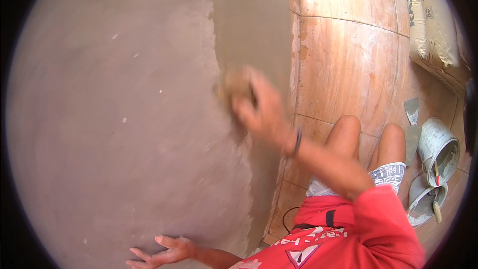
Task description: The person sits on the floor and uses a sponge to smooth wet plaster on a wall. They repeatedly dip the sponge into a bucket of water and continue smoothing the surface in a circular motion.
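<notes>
My right hand (264,112), smeared by motion, grips a yellow-brown sponge (234,85) against the plastered wall (134,84). The sponge sits where the lighter grey plaster meets a darker, wet-looking strip (254,20) with a ragged edge. That strip runs beside the tiled floor. At the lower left my left hand (172,251) has its fingers spread and holds nothing. It is close to the wall surface; whether it touches, I cannot tell.
Orange-brown tiles (348,69) cover the floor right of the wall. Paper sacks (433,20) are stacked at the far right. Nearer stand a mortar-stained bucket (438,144) and a second container (425,201) with handled tools. Flat grey pieces (412,111) lie beside the bucket.
</notes>
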{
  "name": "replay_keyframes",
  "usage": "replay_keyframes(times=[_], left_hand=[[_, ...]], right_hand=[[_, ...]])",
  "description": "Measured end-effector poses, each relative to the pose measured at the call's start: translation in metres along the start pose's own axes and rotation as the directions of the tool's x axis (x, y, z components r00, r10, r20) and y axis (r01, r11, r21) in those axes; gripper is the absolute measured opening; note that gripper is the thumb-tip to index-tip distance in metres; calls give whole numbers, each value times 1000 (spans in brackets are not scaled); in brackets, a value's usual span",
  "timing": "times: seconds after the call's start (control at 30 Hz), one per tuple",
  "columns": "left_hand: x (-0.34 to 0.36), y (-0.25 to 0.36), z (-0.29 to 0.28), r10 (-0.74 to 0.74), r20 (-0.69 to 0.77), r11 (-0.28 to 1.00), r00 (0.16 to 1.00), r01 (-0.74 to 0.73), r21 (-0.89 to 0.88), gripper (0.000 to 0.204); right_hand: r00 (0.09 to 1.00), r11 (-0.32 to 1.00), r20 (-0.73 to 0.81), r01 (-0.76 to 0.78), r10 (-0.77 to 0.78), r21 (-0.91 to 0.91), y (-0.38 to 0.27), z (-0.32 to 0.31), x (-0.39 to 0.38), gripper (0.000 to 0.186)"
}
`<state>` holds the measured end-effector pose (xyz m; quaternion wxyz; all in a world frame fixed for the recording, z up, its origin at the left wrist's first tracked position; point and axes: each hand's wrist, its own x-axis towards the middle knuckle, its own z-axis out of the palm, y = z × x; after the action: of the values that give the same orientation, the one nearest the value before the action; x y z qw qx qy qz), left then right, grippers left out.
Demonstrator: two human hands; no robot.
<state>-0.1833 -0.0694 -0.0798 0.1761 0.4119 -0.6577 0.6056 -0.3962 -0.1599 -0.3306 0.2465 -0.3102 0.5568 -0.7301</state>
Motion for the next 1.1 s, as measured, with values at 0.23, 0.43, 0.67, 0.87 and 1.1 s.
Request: replay_keyframes(times=[0.23, 0.43, 0.67, 0.87, 1.1], left_hand=[[1, 7, 0, -35, -7, 998, 999, 34, -61, 58], [9, 7, -5, -80, -18, 997, 997, 80, -15, 59], [8, 4, -6, -48, -48, 999, 998, 48, -7, 59], [-7, 1, 6, -96, -44, 995, 994, 95, -28, 56], [-3, -1, 4, -76, -52, 997, 996, 75, -13, 50]], right_hand=[[934, 935, -68, -343, 350, 91, 29, -11, -60, 54], [964, 996, 267, -30, 7, 82, -24, -11, -80, 52], [981, 991, 193, -15, -11, 132, -42, 2, -72, 50], [965, 974, 170, -216, 202, 70, -40, -3, -113, 57], [941, 987, 314, -87, 126, -134, -44, -105, -141, 60]])
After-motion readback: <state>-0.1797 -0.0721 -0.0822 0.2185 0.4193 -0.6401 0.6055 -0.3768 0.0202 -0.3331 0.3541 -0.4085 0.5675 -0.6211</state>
